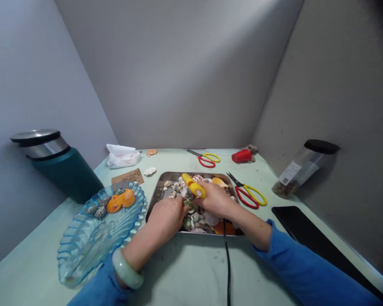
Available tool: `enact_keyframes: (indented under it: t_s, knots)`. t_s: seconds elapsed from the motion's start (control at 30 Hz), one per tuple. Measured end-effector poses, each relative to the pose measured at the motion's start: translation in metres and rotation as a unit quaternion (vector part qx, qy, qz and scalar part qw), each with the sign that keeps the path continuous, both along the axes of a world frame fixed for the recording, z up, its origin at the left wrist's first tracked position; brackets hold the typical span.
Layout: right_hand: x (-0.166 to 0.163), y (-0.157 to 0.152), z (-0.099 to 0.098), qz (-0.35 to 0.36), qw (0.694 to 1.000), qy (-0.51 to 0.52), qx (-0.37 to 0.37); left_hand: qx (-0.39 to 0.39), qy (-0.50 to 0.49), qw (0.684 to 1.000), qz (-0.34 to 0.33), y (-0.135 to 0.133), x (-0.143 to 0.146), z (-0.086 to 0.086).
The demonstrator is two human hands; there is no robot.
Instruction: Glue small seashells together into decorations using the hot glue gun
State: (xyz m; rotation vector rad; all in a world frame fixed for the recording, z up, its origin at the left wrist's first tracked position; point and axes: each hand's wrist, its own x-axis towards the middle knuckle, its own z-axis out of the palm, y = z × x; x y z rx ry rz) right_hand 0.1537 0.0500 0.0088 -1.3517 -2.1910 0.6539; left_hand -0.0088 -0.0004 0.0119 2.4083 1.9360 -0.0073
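Note:
My right hand (213, 198) is wrapped round a yellow glue gun (194, 187), over a metal tray (153, 199) of seashells. A black cord (227, 259) runs down from below this hand toward the front of the table. Opposite it, my left hand (167, 216) has its fingers pinched near a small greenish piece (189, 205); what exactly they grip is hidden. Shells of many kinds (198, 219) fill the tray beneath both hands, with an orange shell (219, 182) at its back right.
To the left stand a blue clear shell-shaped dish (92, 259) holding orange shells (121, 200) and a teal bottle (67, 170). Scissors (247, 193) lie right of the tray, with another pair (206, 158) behind. A jar (293, 174) and black phone-like slab (319, 242) are at right.

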Motion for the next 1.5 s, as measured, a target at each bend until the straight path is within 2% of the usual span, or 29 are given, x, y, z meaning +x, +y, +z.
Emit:
enact_keyframes:
  t_s: [0.23,0.5,0.63,0.73,0.83,1.0,1.13,1.23,1.3,1.37,1.5]
  knots:
    - [-0.005,0.000,-0.007,0.032,0.999,0.030,-0.018,-0.008,-0.047,0.999,0.001,0.002,-0.001,-0.001]
    - [0.009,-0.011,0.006,0.045,0.991,0.125,-0.032,-0.032,-0.203,0.978,-0.045,0.003,-0.005,-0.001]
    - [0.008,-0.017,0.008,0.073,0.986,0.147,-0.016,-0.042,-0.311,0.948,-0.047,0.004,-0.006,0.000]
    - [0.006,-0.018,0.005,0.092,0.983,0.158,-0.008,-0.085,-0.377,0.920,-0.063,0.006,-0.006,0.000]
    - [0.006,-0.017,0.002,0.095,0.982,0.162,-0.010,-0.087,-0.347,0.931,-0.076,0.009,-0.005,-0.003]
    - [0.011,-0.010,0.000,0.042,0.979,0.197,0.018,-0.058,-0.236,0.965,-0.099,0.008,-0.001,-0.005]
    - [0.013,-0.009,0.003,0.029,0.979,0.199,0.032,-0.065,-0.186,0.979,-0.060,0.005,0.003,0.002]
    - [0.015,-0.013,0.012,0.023,0.979,0.200,0.042,-0.046,-0.130,0.990,-0.022,0.004,0.005,0.005]
    - [0.017,-0.015,0.019,0.031,0.981,0.188,0.030,-0.037,-0.109,0.993,-0.019,0.003,0.004,0.006]
    - [0.019,-0.016,0.025,0.043,0.986,0.162,0.010,-0.043,-0.112,0.992,-0.044,0.002,0.002,0.008]
    - [0.023,-0.017,0.031,0.040,0.989,0.140,0.013,-0.077,-0.132,0.978,-0.145,0.003,-0.003,0.013]
